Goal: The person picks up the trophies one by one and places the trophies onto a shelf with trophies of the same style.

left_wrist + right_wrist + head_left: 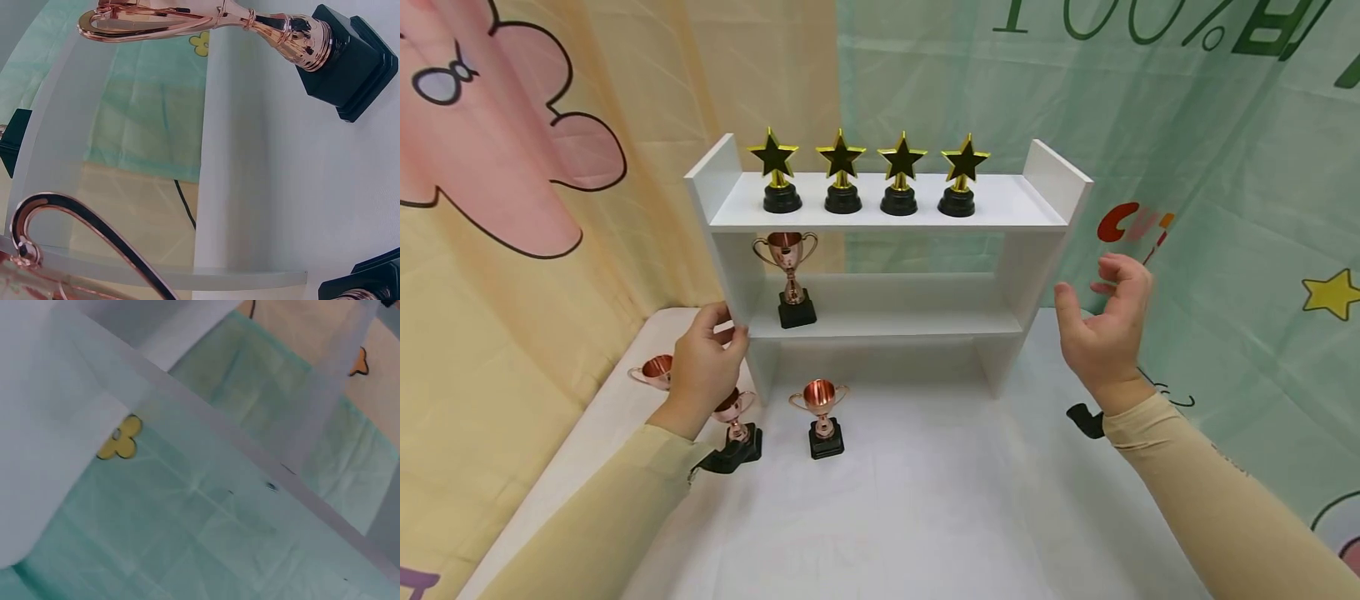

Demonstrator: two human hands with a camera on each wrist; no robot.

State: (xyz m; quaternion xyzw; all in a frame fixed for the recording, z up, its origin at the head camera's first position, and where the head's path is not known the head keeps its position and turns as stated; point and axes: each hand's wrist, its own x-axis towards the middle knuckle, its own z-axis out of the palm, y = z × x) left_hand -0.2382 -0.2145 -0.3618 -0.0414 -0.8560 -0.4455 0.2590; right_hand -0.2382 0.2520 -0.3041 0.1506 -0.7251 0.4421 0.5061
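A white shelf unit (880,225) stands on the table. My left hand (706,367) is at its left side panel, fingertips at the panel's edge; the fingers are loosely bent. To the right of the unit, my right hand (1108,333) is raised, apart from the panel, with thumb and fingers spread and nothing in it. One rose-gold trophy cup (787,275) is upright on the middle shelf, at its left end. Another trophy cup (822,412) stands on the table in front. My left hand and forearm partly hide more trophy cups (743,440). Neither wrist view shows fingers.
Several gold star trophies (842,175) on black bases line the top shelf. A white cloth covers the table (910,517). Printed curtains (1225,167) hang behind and at both sides. The left wrist view shows a trophy cup's black base (350,62) close up.
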